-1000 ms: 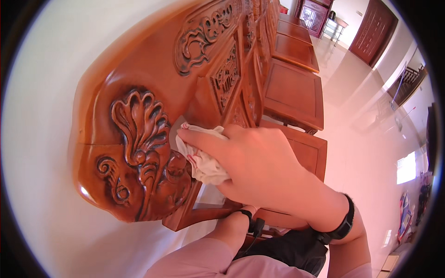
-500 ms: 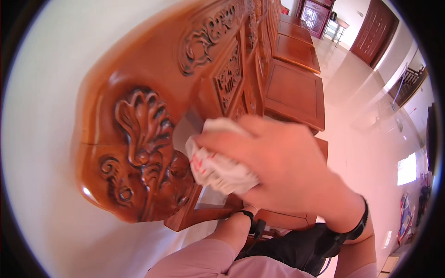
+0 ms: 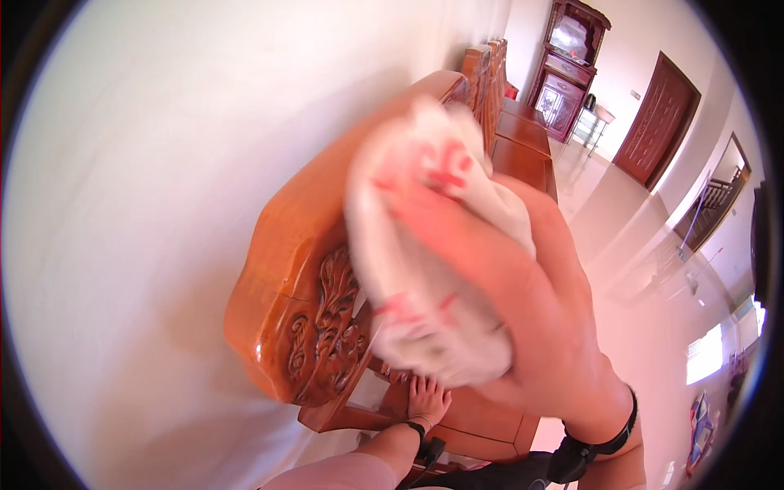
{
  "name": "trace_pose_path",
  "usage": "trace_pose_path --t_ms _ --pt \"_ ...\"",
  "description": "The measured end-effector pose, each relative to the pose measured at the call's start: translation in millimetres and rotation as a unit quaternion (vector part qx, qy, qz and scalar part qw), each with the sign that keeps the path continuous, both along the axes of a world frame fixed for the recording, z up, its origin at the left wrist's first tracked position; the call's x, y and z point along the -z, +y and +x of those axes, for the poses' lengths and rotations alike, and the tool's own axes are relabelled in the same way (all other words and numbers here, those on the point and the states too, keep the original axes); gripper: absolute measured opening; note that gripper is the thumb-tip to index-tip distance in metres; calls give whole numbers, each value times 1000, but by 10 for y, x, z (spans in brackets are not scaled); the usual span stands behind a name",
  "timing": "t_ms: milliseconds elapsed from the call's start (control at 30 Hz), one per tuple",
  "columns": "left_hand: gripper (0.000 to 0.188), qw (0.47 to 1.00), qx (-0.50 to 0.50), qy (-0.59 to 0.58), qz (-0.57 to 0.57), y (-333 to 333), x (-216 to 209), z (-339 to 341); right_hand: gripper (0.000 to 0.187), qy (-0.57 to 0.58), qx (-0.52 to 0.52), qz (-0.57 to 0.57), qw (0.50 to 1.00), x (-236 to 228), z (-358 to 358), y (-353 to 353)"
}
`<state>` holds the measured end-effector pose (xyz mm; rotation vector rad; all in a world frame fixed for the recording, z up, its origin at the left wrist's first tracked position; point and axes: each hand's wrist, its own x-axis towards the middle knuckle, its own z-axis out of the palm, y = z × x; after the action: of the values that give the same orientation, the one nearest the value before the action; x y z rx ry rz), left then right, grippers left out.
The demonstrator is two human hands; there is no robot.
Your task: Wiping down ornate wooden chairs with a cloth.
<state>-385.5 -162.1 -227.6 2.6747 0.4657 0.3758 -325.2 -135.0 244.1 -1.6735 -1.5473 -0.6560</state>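
Note:
My right hand grips a whitish cloth with red markings, held up close and blurred by motion. Behind the cloth stands a carved wooden chair back, glossy reddish brown, its upper part partly hidden by cloth and hand. Carved leaf and scroll relief shows on its front side. Lower down, my left hand lies with fingers spread on the wooden seat. Dark bands circle both wrists.
A pale wall runs close along the left. More wooden seats continue in a row toward a tall dark red cabinet. Far right are a brown door and a glossy tiled floor.
My right hand has lifted the cloth up, and the cloth now looks more spread out. The view has shifted, showing more wall and the chair back's top edge. My left hand has come into fuller view.

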Motion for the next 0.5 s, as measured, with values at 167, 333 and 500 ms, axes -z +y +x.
trace_pose_path --t_ms 167,333,500 --pt "43 988 61 142 8 -8 -79 91 51 -126 -94 10 987 -92 50 363" --pt "52 996 30 77 30 -53 -34 55 40 -109 -43 23 993 -72 182 443" --pt "45 969 90 191 -128 -35 -339 -62 31 -108 -105 93 984 202 -173 338"
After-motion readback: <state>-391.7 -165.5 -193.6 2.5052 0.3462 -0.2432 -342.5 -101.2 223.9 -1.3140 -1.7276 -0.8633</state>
